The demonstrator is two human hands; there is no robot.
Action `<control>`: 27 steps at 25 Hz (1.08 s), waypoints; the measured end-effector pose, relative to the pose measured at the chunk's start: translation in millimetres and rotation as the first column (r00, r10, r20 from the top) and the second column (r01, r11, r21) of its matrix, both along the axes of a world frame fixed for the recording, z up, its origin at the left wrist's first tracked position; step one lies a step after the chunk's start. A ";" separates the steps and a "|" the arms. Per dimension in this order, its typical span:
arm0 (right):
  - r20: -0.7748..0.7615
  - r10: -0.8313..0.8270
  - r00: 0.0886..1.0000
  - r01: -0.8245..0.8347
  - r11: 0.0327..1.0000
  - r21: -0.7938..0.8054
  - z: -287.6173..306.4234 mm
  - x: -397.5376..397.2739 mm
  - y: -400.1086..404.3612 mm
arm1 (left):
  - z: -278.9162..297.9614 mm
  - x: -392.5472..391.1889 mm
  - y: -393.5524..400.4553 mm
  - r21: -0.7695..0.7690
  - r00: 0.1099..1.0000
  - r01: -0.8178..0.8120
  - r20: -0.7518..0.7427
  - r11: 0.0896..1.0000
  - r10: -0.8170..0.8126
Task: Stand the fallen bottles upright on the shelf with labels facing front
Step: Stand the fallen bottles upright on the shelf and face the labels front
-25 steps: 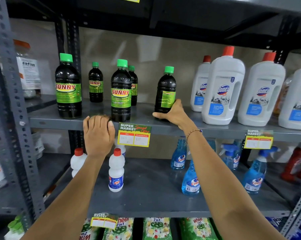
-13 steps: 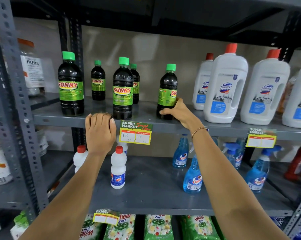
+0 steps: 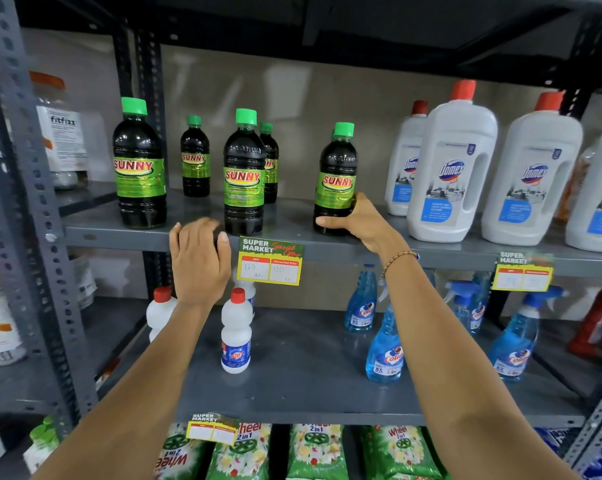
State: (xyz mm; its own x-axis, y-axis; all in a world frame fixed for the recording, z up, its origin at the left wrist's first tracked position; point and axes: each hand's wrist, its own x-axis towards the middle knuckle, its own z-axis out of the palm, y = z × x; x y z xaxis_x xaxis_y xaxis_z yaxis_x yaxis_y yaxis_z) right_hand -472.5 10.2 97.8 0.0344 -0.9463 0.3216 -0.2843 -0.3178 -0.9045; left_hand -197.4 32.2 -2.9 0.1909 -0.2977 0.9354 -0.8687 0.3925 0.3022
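Note:
Several dark Sunny bottles with green caps stand upright on the grey shelf (image 3: 292,218). The rightmost Sunny bottle (image 3: 337,174) stands near the front edge, its label turned to the front. My right hand (image 3: 360,221) wraps its base from the right side. The middle Sunny bottle (image 3: 244,174) and the left Sunny bottle (image 3: 139,168) also show their labels frontward. Two smaller ones (image 3: 195,157) stand behind. My left hand (image 3: 199,261) rests on the shelf's front edge just left of the middle bottle, holding nothing.
White Domex jugs (image 3: 451,168) stand close to the right of the held bottle. A price tag (image 3: 270,261) hangs on the shelf lip between my hands. Below are a white bottle (image 3: 236,334) and blue spray bottles (image 3: 384,344). A steel upright (image 3: 33,202) bounds the left.
The rightmost Sunny bottle has been turned in my right hand, so its label now faces front. My left hand stays on the shelf edge.

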 end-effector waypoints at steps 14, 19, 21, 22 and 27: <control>0.007 0.163 0.987 -0.163 0.987 0.012 -1.3 -20.1 7.2 | 122.3 -127.3 -23.5 0.541 0.510 0.830 -0.636 0.137 -0.579; -0.027 0.116 0.993 -0.116 0.993 0.020 -1.2 -21.1 2.6 | 109.5 -124.0 -33.1 0.508 0.539 0.830 -0.628 0.228 -0.562; -0.044 0.093 0.995 -0.092 0.995 0.025 1.8 -27.3 3.1 | 109.7 -127.7 -32.2 0.490 0.522 0.842 -0.635 0.225 -0.570; -0.046 0.085 0.995 -0.084 0.996 0.027 2.9 -29.5 5.0 | 109.9 -129.4 -31.2 0.489 0.521 0.842 -0.633 0.225 -0.573; -0.050 0.086 0.995 -0.086 0.996 -0.002 -0.3 -32.1 17.9 | 105.6 -131.3 -26.0 0.486 0.517 0.845 -0.635 0.224 -0.573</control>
State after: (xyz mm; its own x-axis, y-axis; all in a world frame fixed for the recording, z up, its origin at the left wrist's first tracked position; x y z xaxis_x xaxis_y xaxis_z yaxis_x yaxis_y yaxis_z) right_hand -504.6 28.0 97.5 0.1316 -0.9378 0.3214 -0.3003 -0.3467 -0.8886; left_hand -328.7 6.2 102.7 -0.2802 -0.9132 0.2958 -0.1586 0.3479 0.9240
